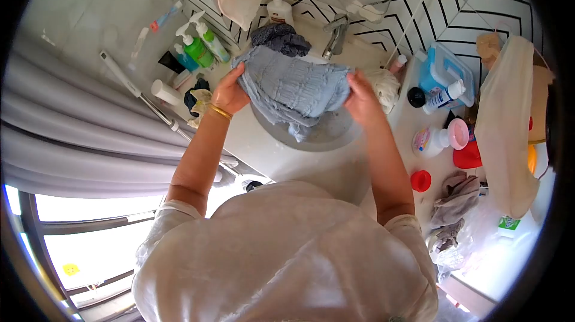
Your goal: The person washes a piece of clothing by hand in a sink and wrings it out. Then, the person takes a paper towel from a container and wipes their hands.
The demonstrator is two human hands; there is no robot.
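Note:
A wet-looking blue-grey garment with gathered, ruffled fabric is stretched between my two hands over the round sink basin. My left hand grips its left edge, with a gold bangle on the wrist. At the opposite edge, my right hand is closed on the fabric. One end of the garment droops toward the basin. Just behind it sits a bunched dark grey cloth, near the metal faucet. The garment hides much of the basin.
Green pump bottles and a white cup stand on the left. To the right are a pale bunched cloth, a blue tub, a white bottle and a red cap. A pole leans at the left.

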